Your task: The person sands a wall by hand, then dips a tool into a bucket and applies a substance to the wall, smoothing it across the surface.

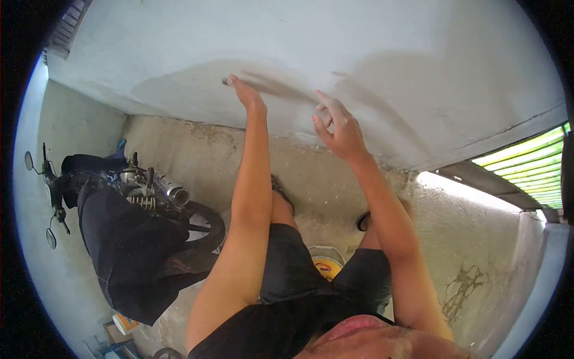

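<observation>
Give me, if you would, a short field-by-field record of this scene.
Left hand: raised flat to the wall, small dark item at its fingertips, too small to identify
Right hand: by the wall, fingers loosely bent, nothing seen in it
Wall patch: darker area around both hands
Floor: bucket between the feet
Left side: motorcycle under a black cover
</observation>
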{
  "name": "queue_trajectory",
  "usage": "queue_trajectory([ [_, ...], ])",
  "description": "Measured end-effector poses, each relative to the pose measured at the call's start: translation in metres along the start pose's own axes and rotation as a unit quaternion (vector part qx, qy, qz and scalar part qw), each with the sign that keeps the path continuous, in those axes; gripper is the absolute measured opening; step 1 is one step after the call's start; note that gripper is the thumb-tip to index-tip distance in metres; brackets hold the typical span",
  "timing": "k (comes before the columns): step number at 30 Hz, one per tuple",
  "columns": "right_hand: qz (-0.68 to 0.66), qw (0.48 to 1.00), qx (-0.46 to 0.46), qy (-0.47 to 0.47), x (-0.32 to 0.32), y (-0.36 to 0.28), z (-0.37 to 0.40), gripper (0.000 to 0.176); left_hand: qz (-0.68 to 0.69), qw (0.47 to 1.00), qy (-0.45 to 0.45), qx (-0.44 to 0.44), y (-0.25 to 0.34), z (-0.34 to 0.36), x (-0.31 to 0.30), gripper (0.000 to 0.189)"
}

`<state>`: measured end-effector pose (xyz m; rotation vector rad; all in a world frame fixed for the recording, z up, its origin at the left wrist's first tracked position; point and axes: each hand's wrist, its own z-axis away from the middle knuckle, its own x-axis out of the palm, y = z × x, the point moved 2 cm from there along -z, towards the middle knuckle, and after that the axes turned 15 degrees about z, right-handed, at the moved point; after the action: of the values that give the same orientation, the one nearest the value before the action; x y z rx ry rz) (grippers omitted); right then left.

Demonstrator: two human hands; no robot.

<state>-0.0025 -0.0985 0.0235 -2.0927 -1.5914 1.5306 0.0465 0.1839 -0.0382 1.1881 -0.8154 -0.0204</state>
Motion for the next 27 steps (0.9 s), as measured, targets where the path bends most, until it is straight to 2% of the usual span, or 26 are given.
queue_trajectory([
  [1, 0.004, 1.0, 0.0, 0.004, -0.003, 0.001, -0.002, 0.051, -0.005, 0.997, -0.019, 0.068, 0.006, -0.001, 0.002, 0.089],
  [2, 0.011, 1.0, -0.002, 0.01, -0.004, 0.0, -0.004, 0.051, -0.008, 0.997, -0.022, 0.069, 0.004, 0.0, 0.001, 0.089],
  [4, 0.013, 1.0, 0.002, 0.015, -0.005, 0.002, -0.004, 0.051, -0.1, 0.989, -0.038, 0.106, -0.011, 0.0, -0.001, 0.082],
  [5, 0.015, 1.0, 0.008, 0.017, -0.007, 0.006, -0.004, 0.051, -0.095, 0.989, -0.038, 0.105, -0.015, -0.006, 0.0, 0.082],
  [7, 0.016, 1.0, 0.008, 0.018, -0.012, 0.01, -0.005, 0.051, -0.006, 1.0, 0.029, 0.003, -0.009, -0.004, 0.005, 0.081],
  [8, 0.009, 1.0, 0.011, 0.018, -0.013, 0.011, -0.004, 0.051, -0.01, 1.0, 0.029, -0.001, -0.004, 0.002, 0.009, 0.081],
  [10, 0.007, 0.999, 0.019, 0.025, -0.018, 0.012, -0.004, 0.051, -0.006, 0.996, -0.059, 0.067, 0.019, 0.017, 0.02, 0.085],
  [13, 0.008, 0.999, 0.011, 0.041, -0.017, 0.014, -0.006, 0.051, -0.05, 0.992, -0.015, 0.115, -0.06, -0.058, -0.027, 0.089],
  [14, 0.01, 0.999, 0.01, 0.049, -0.018, 0.017, -0.005, 0.051, -0.045, 0.992, -0.015, 0.114, -0.05, -0.045, -0.018, 0.089],
  [16, 0.017, 0.999, 0.012, 0.049, -0.021, 0.017, -0.006, 0.051, 0.039, 0.999, -0.022, -0.03, -0.017, 0.0, 0.004, 0.083],
  [17, 0.019, 0.999, 0.011, 0.049, -0.021, 0.015, -0.005, 0.051, 0.033, 0.999, -0.021, -0.034, -0.012, 0.006, 0.01, 0.083],
  [19, 0.011, 0.999, 0.016, 0.045, -0.023, 0.014, -0.005, 0.051, 0.026, 0.999, -0.012, 0.036, -0.004, 0.003, 0.016, 0.084],
  [22, 0.005, 0.999, 0.014, 0.042, -0.019, 0.013, -0.005, 0.05, -0.047, 0.995, 0.018, 0.09, -0.035, -0.009, 0.003, 0.085],
  [23, 0.005, 0.999, 0.016, 0.046, -0.019, 0.016, -0.005, 0.05, -0.044, 0.995, 0.018, 0.088, -0.038, -0.01, 0.002, 0.085],
  [25, 0.014, 0.999, 0.013, 0.046, -0.022, 0.015, -0.007, 0.05, 0.023, 0.999, -0.036, -0.017, -0.021, 0.004, 0.01, 0.087],
  [26, 0.017, 0.999, 0.009, 0.046, -0.022, 0.013, -0.006, 0.05, 0.018, 0.999, -0.034, -0.02, -0.015, 0.011, 0.015, 0.087],
  [27, 0.013, 0.999, 0.014, 0.044, -0.021, 0.013, -0.005, 0.05, 0.013, 0.999, -0.042, 0.014, -0.011, 0.014, 0.019, 0.088],
])
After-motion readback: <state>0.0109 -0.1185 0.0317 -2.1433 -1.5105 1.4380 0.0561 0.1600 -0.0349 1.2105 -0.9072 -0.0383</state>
